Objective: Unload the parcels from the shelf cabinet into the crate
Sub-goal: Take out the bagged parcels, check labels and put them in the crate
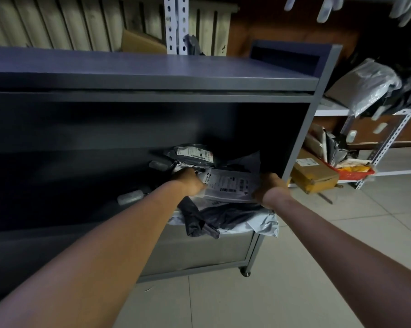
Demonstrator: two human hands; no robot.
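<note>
A dark grey shelf cabinet (pixel 152 95) fills the left and middle. A heap of parcels lies at the right end of its lower shelf. On top is a grey plastic mailer with a white label (pixel 228 184). My left hand (pixel 190 182) grips its left edge and my right hand (pixel 269 188) grips its right edge. Behind it sits a black mailer with a label (pixel 195 155). Below it, dark and white bags (pixel 223 218) hang over the shelf's front edge. Two small wrapped packets (pixel 130 197) lie further left on the shelf. No crate is in view.
To the right stands a white metal rack (pixel 389 129) with bagged parcels, a cardboard box (pixel 314 174) and a red basket (pixel 353 172) on its low shelf. Tiled floor (pixel 259 292) spreads in front of the cabinet. A radiator (pixel 57 22) lines the wall behind.
</note>
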